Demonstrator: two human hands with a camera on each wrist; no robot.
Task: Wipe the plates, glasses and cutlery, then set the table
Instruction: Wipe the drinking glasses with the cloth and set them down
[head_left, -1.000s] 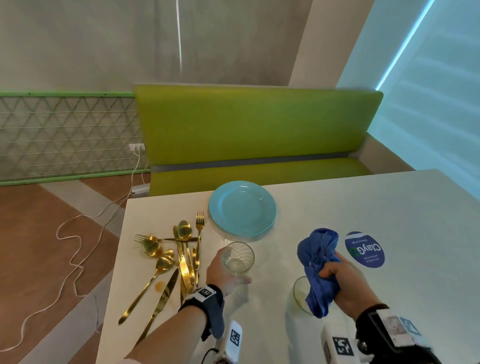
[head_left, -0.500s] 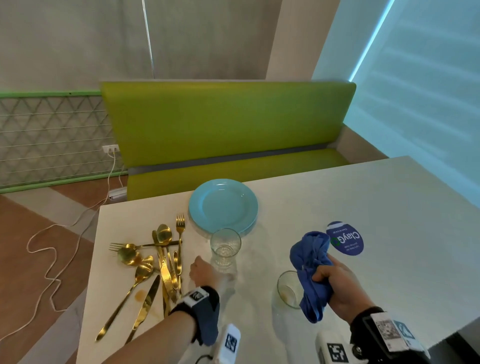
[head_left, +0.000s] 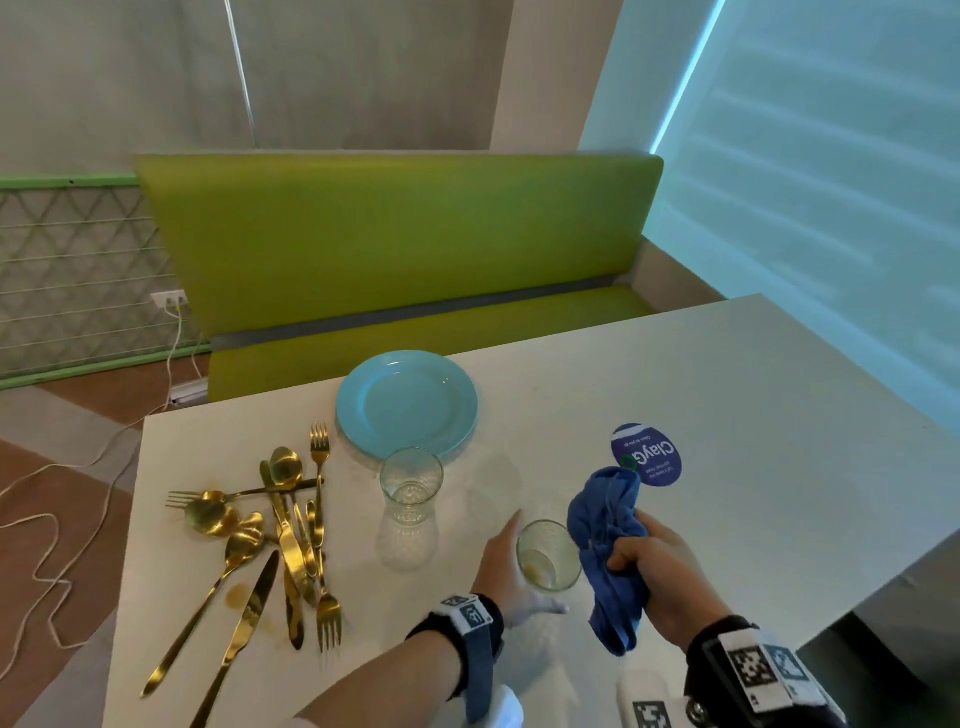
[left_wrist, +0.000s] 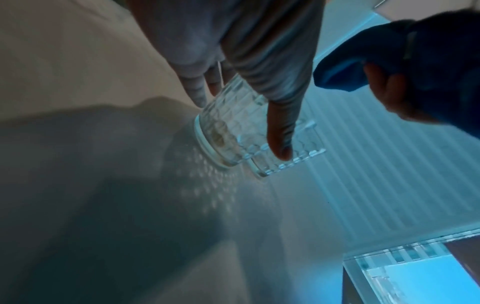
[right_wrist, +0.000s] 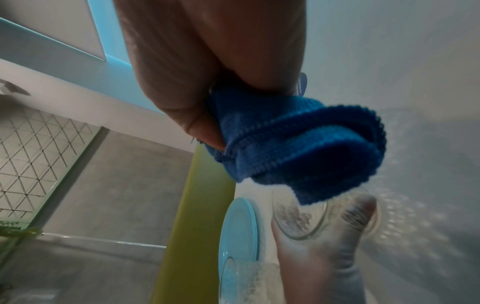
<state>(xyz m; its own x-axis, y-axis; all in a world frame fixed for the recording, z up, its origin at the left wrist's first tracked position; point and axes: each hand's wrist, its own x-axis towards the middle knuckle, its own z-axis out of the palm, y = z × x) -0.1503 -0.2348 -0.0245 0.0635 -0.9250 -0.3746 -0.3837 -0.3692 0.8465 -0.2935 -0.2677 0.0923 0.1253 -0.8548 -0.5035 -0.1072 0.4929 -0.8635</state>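
A glass with a yellowish stain in its bottom (head_left: 548, 556) stands near the front of the white table (head_left: 727, 415). My left hand (head_left: 522, 564) is round this stained glass (left_wrist: 259, 127), thumb on its near side and fingers on the far side. My right hand (head_left: 654, 566) grips a bunched blue cloth (head_left: 602, 514) just right of the glass; the blue cloth (right_wrist: 298, 152) hangs over its rim. A second, clear glass (head_left: 411, 486) stands alone in front of the light blue plates (head_left: 407, 405). Gold cutlery (head_left: 280, 519) lies piled at the left.
A round blue sticker (head_left: 647, 454) lies on the table behind the cloth. A brownish spot (head_left: 239, 595) marks the table beside a knife. A green bench (head_left: 405, 249) runs along the far edge. A white cable (head_left: 52, 519) trails on the floor at the left.
My left hand let go of the clear glass, left it standing by the plates, and moved right to the stained glass. The right hand keeps the cloth beside that glass.
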